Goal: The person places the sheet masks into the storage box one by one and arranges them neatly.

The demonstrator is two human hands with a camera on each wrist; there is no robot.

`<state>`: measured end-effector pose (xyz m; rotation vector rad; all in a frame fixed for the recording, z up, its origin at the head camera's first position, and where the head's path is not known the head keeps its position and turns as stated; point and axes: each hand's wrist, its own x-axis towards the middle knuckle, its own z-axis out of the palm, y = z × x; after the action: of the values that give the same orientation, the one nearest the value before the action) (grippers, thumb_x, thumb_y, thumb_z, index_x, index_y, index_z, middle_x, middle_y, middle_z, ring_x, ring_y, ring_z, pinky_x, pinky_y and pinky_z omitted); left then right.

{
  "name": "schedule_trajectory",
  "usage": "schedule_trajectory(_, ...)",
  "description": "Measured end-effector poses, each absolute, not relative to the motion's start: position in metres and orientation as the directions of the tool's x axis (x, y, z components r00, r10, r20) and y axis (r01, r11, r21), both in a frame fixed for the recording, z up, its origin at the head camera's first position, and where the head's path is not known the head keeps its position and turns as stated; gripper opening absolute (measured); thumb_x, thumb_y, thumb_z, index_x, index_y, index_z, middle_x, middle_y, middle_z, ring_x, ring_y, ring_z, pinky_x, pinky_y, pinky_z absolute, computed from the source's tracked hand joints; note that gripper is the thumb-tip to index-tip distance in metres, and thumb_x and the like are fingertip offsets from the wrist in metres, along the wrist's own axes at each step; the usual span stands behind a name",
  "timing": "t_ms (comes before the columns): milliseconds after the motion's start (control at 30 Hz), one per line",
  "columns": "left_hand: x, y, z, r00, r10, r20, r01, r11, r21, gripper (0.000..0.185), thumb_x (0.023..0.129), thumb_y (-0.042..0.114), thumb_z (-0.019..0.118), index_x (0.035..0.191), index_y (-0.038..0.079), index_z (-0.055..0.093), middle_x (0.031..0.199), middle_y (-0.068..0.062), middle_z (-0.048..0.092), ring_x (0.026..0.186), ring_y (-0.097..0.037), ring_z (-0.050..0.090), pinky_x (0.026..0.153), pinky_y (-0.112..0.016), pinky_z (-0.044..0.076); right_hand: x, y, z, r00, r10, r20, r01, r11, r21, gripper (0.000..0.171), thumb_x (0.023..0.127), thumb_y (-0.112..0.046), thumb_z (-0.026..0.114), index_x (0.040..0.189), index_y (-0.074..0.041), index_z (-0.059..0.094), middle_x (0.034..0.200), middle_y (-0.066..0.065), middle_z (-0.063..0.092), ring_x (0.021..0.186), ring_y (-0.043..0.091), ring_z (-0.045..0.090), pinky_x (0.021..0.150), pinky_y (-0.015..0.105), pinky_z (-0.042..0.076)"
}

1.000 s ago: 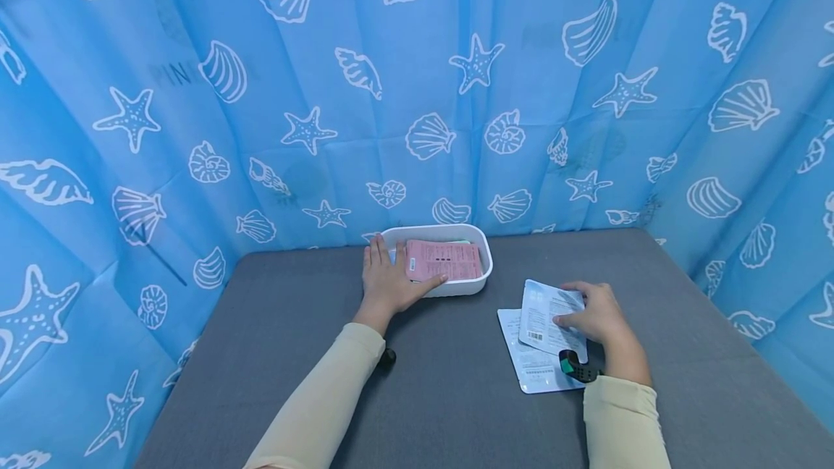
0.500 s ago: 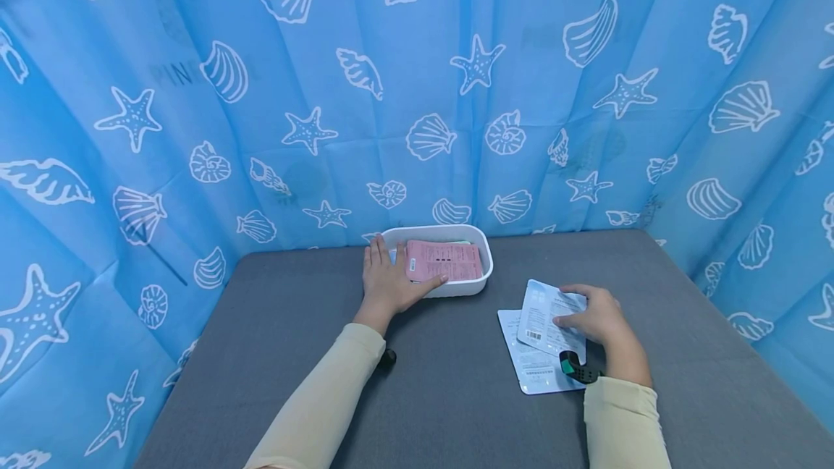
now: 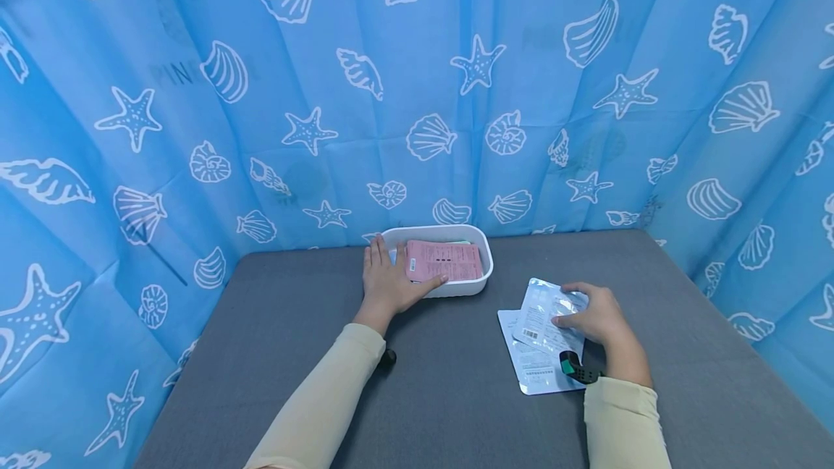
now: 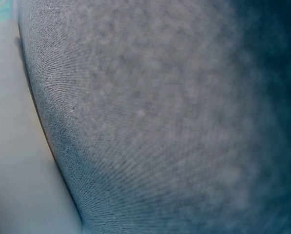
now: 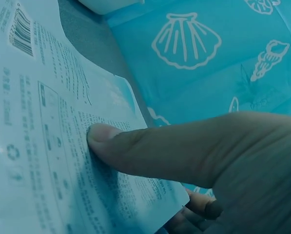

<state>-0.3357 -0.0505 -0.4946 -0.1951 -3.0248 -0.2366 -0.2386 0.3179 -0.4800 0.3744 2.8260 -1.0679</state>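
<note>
My right hand pinches the upper of two pale blue sheet mask packets, thumb on its printed face and fingers beneath. This packet is bent and tilted, overlapping the lower packet on the table. Up close in the right wrist view, the thumb presses on the small print of the held packet, which bears a barcode. My left hand rests with spread, straight fingers over the left end of a white plastic basket, thumb along its front rim. Inside lies a pink packet.
The grey cloth-covered table extends around both hands. A blue curtain with white shells and starfish hangs right behind the basket and along both sides. The left wrist view shows mostly the basket's pale side wall and blurred grey cloth.
The upper packet has tilted and shifted slightly left in my right hand, so its surface now catches the light. My left hand and the basket have stayed put.
</note>
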Motion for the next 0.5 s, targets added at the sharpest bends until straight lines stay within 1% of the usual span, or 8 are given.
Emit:
schedule_trajectory(133, -0.3359, -0.0503, -0.4946, -0.987, 0.122, 0.107, 0.137, 0.98, 0.146, 0.132, 0.076, 0.103, 0.038, 0.171, 0.013, 0.023, 0.178, -0.024, 0.002, 0.167, -0.042, -0.001, 0.135, -0.056, 0.005, -0.2382, 0.3178, -0.4799, -0.963, 0.198, -0.183, 0.269, 0.714, -0.647, 0.073, 0.09, -0.02, 0.085, 0.151, 0.0, 0.05, 0.16, 0.042, 0.03, 0.141, 0.063, 0.034, 0.115, 0.078, 0.033)
schedule_trajectory(233, -0.3345, -0.0502, -0.4934, -0.986, 0.123, 0.112, 0.14, 0.977, 0.161, 0.131, 0.077, 0.103, 0.04, 0.17, 0.012, 0.024, 0.178, -0.024, 0.003, 0.167, -0.042, 0.0, 0.135, -0.056, 0.005, -0.2378, 0.3179, -0.4802, -0.962, 0.201, -0.184, 0.273, 0.71, -0.649, 0.074, 0.089, -0.02, 0.085, 0.151, 0.0, 0.05, 0.158, 0.042, 0.031, 0.138, 0.062, 0.036, 0.114, 0.078, 0.035)
schedule_trajectory(367, -0.3334, -0.0502, -0.4921, -0.985, 0.123, 0.117, 0.142, 0.975, 0.172, 0.131, 0.077, 0.102, 0.042, 0.17, 0.012, 0.025, 0.178, -0.024, 0.003, 0.167, -0.043, 0.0, 0.135, -0.056, 0.006, -0.2382, 0.3179, -0.4807, -0.969, 0.185, -0.163, 0.247, 0.72, -0.649, 0.078, 0.089, -0.021, 0.085, 0.153, 0.0, 0.047, 0.157, 0.042, 0.033, 0.136, 0.061, 0.039, 0.113, 0.077, 0.036)
schedule_trajectory(500, -0.3336, -0.0506, -0.4919, -0.985, 0.122, 0.118, 0.141, 0.976, 0.168, 0.13, 0.077, 0.101, 0.042, 0.17, 0.012, 0.025, 0.178, -0.025, 0.004, 0.167, -0.043, 0.001, 0.135, -0.056, 0.006, -0.2405, 0.3162, -0.4806, -0.976, 0.158, -0.153, 0.22, 0.717, -0.661, 0.078, 0.089, -0.023, 0.086, 0.152, 0.0, 0.046, 0.159, 0.042, 0.031, 0.14, 0.062, 0.036, 0.115, 0.078, 0.033)
